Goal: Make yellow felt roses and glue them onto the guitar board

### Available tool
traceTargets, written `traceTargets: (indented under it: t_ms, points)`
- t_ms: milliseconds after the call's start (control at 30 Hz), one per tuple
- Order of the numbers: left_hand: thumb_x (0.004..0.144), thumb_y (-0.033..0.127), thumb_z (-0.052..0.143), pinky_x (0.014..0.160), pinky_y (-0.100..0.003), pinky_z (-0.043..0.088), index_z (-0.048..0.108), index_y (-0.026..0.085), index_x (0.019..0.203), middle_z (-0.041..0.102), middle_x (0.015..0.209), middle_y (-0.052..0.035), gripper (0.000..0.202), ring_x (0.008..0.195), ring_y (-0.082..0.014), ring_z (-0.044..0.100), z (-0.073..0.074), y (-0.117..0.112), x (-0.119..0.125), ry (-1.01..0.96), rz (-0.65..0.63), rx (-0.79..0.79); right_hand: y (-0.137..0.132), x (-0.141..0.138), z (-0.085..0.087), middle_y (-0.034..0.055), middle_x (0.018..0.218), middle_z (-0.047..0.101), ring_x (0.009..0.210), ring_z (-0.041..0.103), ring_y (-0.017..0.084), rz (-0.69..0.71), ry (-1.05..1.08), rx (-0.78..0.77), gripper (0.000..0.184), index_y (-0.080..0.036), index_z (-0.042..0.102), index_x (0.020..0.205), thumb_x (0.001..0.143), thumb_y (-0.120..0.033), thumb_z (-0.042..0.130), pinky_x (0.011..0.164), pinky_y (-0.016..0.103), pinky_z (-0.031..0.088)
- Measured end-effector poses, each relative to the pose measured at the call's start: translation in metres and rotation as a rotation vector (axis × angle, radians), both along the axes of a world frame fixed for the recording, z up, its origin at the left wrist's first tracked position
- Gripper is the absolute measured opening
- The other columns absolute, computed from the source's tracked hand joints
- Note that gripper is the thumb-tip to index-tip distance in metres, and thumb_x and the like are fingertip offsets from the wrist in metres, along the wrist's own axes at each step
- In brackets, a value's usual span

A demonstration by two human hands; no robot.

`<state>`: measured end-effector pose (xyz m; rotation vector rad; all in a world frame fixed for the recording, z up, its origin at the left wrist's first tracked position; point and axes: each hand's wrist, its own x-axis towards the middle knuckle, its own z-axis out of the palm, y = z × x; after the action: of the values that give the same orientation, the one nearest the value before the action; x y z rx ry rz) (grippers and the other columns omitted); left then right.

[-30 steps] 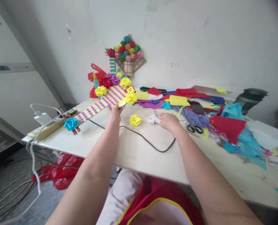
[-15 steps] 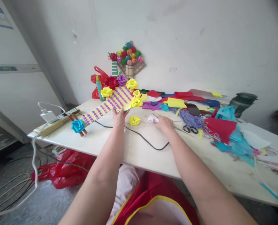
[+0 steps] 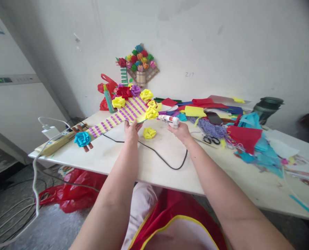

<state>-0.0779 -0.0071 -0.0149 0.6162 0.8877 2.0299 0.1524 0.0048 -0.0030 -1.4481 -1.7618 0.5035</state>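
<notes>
My left hand grips the near edge of a yellow-and-purple woven paper craft, tilted up off the white table and carrying red, purple and yellow paper flowers plus a blue flower at its low end. My right hand is closed on a white glue gun, nozzle pointing left toward the craft's yellow flowers. A loose yellow paper flower lies on the table between my hands. The gun's black cord loops over the tabletop.
Coloured paper scraps, purple yarn, scissors and a phone crowd the right side. A power strip with a white charger sits at the left edge. A flower craft hangs on the wall. A dark bottle stands far right.
My right hand has closed on the glue gun, lifted it off the table and brought it left toward the craft. My left hand has kept its hold on the craft.
</notes>
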Motion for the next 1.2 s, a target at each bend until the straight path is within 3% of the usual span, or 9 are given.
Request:
traceTargets:
  t_ms: [167,333,633,900,1200]
  points:
    - [0.075,0.015,0.075,0.073,-0.029,0.059,0.052,0.028,0.128,0.072,0.089,-0.0018,0.059,0.068,-0.0159,0.073,-0.003,0.001,0.0,-0.011,-0.028,0.018,-0.01,-0.007,0.007,0.0087,0.082,0.076,0.078,0.071,0.021,0.094,0.26,-0.077,0.023,-0.013,0.073,0.087,0.073,-0.032,0.069,0.069,0.028,0.055]
    - [0.075,0.014,0.074,0.075,-0.029,0.059,0.053,0.028,0.124,0.073,0.093,-0.002,0.055,0.069,-0.015,0.073,-0.001,0.001,0.002,-0.047,-0.01,0.008,-0.019,-0.014,0.011,0.0083,0.076,0.075,0.07,0.07,0.02,0.163,0.332,-0.114,0.023,-0.012,0.072,0.083,0.069,-0.031,0.071,0.061,0.025,0.052]
    - [0.073,0.013,0.074,0.081,-0.033,0.06,0.056,0.026,0.119,0.073,0.101,-0.0031,0.051,0.074,-0.015,0.073,0.0,-0.001,0.007,-0.036,-0.056,0.054,-0.015,-0.02,0.003,0.0081,0.087,0.077,0.084,0.073,0.022,0.143,0.195,-0.1,0.026,-0.014,0.075,0.092,0.074,-0.032,0.07,0.066,0.027,0.054]
    - [0.065,0.023,0.086,0.084,-0.033,0.058,0.06,0.022,0.114,0.069,0.079,0.0009,0.056,0.064,-0.0109,0.066,-0.005,0.003,0.008,0.017,-0.013,0.056,-0.015,-0.022,0.0,0.009,0.093,0.078,0.095,0.072,0.024,0.112,0.065,-0.045,0.024,-0.015,0.076,0.094,0.078,-0.032,0.07,0.078,0.03,0.055]
    - [0.063,0.014,0.083,0.086,-0.033,0.058,0.058,0.02,0.091,0.069,0.077,0.0014,0.038,0.067,-0.0114,0.068,-0.006,0.004,0.011,-0.022,-0.024,0.06,-0.015,-0.024,-0.001,0.0076,0.092,0.079,0.098,0.073,0.025,0.072,0.009,-0.037,0.025,-0.019,0.077,0.095,0.079,-0.037,0.073,0.078,0.028,0.055]
